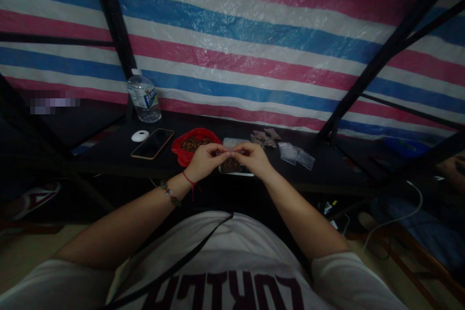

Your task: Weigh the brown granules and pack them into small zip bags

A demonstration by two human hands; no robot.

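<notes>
My left hand [207,159] and my right hand [255,159] meet at the middle of the dark table. Thumbs and fingertips of both are pinched together on the top edge of a small clear plastic bag [231,165], which seems to have brown stuff in it. Under them lies a whitish, shallow rectangular thing [229,142], partly covered by my hands. Just left of my left hand, a red plastic bag [178,149] stands open with loose brown pieces [192,144] inside. Several small filled bags [268,141] lie beyond my right hand, and flat clear bags [296,154] rest to its right.
A phone [153,144], a white rounded object [140,136] and a clear plastic bottle [144,99] stand or lie on the left. Striped plastic sheeting [232,53] hangs behind the table, with dark metal posts [114,19] at the sides. Another person's hand [458,167] shows at far right.
</notes>
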